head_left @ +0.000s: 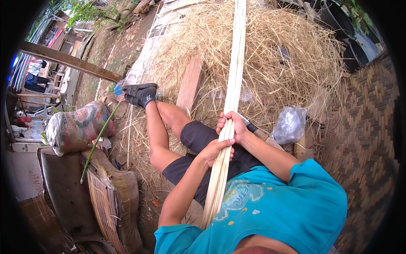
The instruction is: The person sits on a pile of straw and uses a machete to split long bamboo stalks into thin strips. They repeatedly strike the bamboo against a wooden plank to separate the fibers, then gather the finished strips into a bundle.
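Observation:
A long bundle of pale bamboo strips [236, 63] runs from beside my torso, across my lap and out over a heap of shavings. My left hand [215, 152] is wrapped round the bundle above my lap. Just farther along it, my right hand [234, 126] grips the same strips, its fingers curled about them. The strips lie close together, pale and flat. Beside my right forearm, a dark-handled tool [249, 124] lies partly hidden, so its kind does not show.
Curly shavings [287, 42] heap up ahead. A wooden plank [190, 82] lies beyond my legs. A clear plastic bag [290, 124] sits at right, near a woven bamboo wall [363, 148]. To the left are a stuffed sack [78, 127], a green stick [99, 139] and a worn cushioned seat [67, 190].

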The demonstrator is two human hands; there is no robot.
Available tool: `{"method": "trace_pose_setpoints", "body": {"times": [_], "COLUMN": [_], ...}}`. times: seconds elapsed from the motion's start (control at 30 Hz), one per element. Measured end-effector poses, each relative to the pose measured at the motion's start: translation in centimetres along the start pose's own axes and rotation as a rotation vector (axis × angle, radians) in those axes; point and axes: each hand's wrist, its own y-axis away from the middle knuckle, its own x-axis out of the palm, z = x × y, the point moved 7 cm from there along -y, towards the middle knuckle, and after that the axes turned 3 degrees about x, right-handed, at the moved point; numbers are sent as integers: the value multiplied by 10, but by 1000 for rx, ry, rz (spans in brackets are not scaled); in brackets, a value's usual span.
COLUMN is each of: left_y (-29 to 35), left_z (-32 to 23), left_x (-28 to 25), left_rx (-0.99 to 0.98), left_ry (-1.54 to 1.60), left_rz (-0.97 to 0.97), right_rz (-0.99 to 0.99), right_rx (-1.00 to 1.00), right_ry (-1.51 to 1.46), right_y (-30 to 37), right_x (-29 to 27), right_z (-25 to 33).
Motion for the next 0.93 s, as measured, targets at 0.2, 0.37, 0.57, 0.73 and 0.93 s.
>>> {"method": "trace_pose_setpoints", "body": {"times": [0.2, 0.37, 0.57, 0.73, 0.93], "left_y": [19, 15, -21, -20, -12], "left_z": [-14, -39, -21, -24, -29], "left_x": [24, 29, 8, 15, 13], "left_rx": [22, 112, 86, 148, 195], "left_ry": [-30, 353, -59, -167, -182], "left_rz": [-14, 71, -70, -180, -170], "right_rz": [-125, -267, -451, -811, -696], "right_rx": [-204, -202, -285, -941, -120], "right_ry": [265, 412, 797, 1737, 2660], "right_y": [-6, -24, -11, -19, -106], "right_x": [9, -16, -18, 58, 90], "right_z": [70, 62, 84, 210, 226]}}
